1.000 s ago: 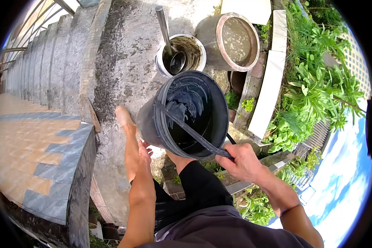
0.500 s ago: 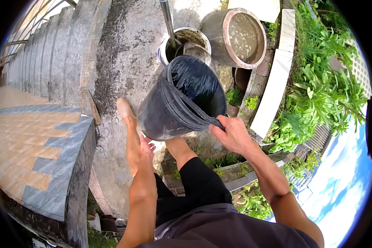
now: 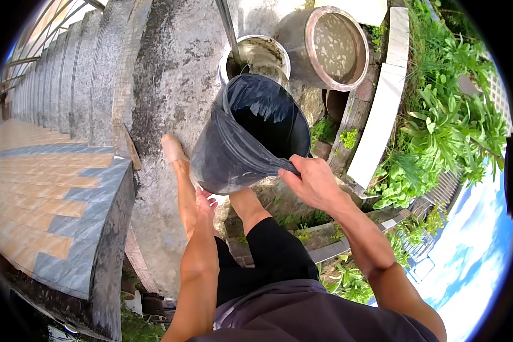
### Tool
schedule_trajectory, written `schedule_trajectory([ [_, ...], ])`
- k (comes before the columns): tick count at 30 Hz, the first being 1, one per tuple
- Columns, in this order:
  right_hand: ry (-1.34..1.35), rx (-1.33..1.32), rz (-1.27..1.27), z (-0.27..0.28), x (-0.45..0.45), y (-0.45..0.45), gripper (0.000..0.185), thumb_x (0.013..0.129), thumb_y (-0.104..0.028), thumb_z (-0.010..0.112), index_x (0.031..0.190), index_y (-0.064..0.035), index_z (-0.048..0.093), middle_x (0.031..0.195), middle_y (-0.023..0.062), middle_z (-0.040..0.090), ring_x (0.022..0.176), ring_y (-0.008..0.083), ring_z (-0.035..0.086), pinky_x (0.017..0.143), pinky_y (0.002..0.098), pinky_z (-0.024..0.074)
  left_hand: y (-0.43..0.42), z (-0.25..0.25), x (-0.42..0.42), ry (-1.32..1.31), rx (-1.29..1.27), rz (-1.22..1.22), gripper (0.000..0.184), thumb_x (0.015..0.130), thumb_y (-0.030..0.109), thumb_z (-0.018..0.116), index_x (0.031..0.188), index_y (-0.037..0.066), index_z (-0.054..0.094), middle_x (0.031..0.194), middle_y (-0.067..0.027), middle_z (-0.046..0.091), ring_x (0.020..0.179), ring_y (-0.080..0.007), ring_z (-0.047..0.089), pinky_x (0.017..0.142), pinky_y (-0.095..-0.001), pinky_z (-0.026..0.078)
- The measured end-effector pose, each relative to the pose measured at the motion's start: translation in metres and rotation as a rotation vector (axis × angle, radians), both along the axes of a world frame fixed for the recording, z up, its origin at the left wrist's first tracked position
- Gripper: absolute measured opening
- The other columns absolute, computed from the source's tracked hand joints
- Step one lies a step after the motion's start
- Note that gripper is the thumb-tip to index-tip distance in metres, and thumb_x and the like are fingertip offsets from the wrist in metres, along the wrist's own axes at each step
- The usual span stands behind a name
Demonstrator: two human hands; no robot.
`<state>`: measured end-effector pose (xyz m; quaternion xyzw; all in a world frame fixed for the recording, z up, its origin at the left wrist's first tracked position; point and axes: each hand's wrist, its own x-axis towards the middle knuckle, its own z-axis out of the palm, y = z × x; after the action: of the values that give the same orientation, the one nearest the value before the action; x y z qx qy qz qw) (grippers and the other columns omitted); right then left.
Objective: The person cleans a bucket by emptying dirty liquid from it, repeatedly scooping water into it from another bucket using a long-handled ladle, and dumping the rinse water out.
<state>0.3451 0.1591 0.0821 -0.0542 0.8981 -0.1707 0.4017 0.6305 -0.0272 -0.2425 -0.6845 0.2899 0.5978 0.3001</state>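
A large black bucket point(image 3: 228, 151) is tilted away from me, its mouth over a white-rimmed bucket point(image 3: 255, 39). Dark water point(image 3: 268, 122) is inside it, and its far lip overlaps the white-rimmed bucket's near side. My right hand point(image 3: 313, 179) is closed on the black bucket's near rim, which is pulled out of round. At the bottom edge, my left hand point(image 3: 205, 202) supports the base with partly curled fingers; some of its grip is hidden beneath. A metal pole point(image 3: 228, 25) stands in the white-rimmed bucket.
A big round pot point(image 3: 293, 48) holding murky water stands at the back right. White slabs point(image 3: 376, 128) edge the leafy plants point(image 3: 439, 125) on the right. A tiled ledge point(image 3: 57, 211) and concrete steps point(image 3: 82, 74) lie left. My foot point(image 3: 172, 148) is beside the black bucket.
The black bucket's mouth has shifted slightly, and its near rim is less bunched. My right hand has moved a little left and up with the rim. The left hand stays at the base.
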Motion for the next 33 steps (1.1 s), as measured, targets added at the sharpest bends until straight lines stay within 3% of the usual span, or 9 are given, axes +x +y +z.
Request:
schedule_trajectory([
  [8, 0.012, -0.009, 0.021, -0.002, -0.001, -0.007, 0.029, 0.086, -0.023, 0.062, 0.076, 0.0019, 0.052, 0.067, 0.0227, 0.060, 0.070, 0.0429, 0.061, 0.063, 0.0497, 0.0480, -0.001, 0.014, 0.001, -0.015, -0.020, 0.044, 0.054, 0.095, 0.057, 0.037, 0.107, 0.010, 0.059, 0.091, -0.0017, 0.055, 0.071, -0.0153, 0.048, 0.059, -0.0330, 0.044],
  [11, 0.041, -0.035, 0.029, -0.004, 0.002, -0.008, 0.029, 0.086, -0.023, 0.062, 0.076, 0.0019, 0.051, 0.068, 0.0226, 0.060, 0.071, 0.0429, 0.061, 0.064, 0.0497, 0.0479, -0.002, 0.025, -0.002, -0.038, -0.036, 0.031, 0.056, 0.095, 0.057, 0.034, 0.112, 0.010, 0.059, 0.093, -0.0018, 0.053, 0.074, -0.0168, 0.045, 0.067, -0.0350, 0.043],
  [13, 0.018, -0.027, 0.008, -0.003, 0.002, -0.010, 0.028, 0.086, -0.023, 0.062, 0.076, 0.0019, 0.051, 0.068, 0.0225, 0.060, 0.072, 0.0433, 0.061, 0.065, 0.0501, 0.0478, -0.003, 0.026, 0.002, -0.043, -0.059, 0.066, 0.051, 0.095, 0.057, 0.036, 0.098, 0.011, 0.058, 0.086, 0.0002, 0.054, 0.066, -0.0145, 0.047, 0.057, -0.0323, 0.042],
  [19, 0.093, -0.106, -0.026, -0.010, 0.009, -0.007, 0.030, 0.086, -0.024, 0.063, 0.077, 0.0020, 0.051, 0.067, 0.0230, 0.057, 0.069, 0.0435, 0.058, 0.062, 0.0498, 0.0440, -0.011, 0.037, 0.002, -0.057, -0.075, 0.069, 0.049, 0.094, 0.055, 0.039, 0.103, 0.011, 0.057, 0.087, -0.0005, 0.054, 0.067, -0.0150, 0.047, 0.060, -0.0335, 0.043],
  [33, 0.040, -0.063, -0.065, -0.006, 0.015, -0.012, 0.026, 0.086, -0.022, 0.061, 0.082, 0.0027, 0.053, 0.071, 0.0236, 0.061, 0.073, 0.0426, 0.062, 0.067, 0.0498, 0.0473, -0.019, 0.040, 0.017, -0.052, -0.067, 0.055, 0.049, 0.094, 0.052, 0.039, 0.109, 0.010, 0.058, 0.090, -0.0018, 0.057, 0.066, -0.0154, 0.047, 0.064, -0.0349, 0.043],
])
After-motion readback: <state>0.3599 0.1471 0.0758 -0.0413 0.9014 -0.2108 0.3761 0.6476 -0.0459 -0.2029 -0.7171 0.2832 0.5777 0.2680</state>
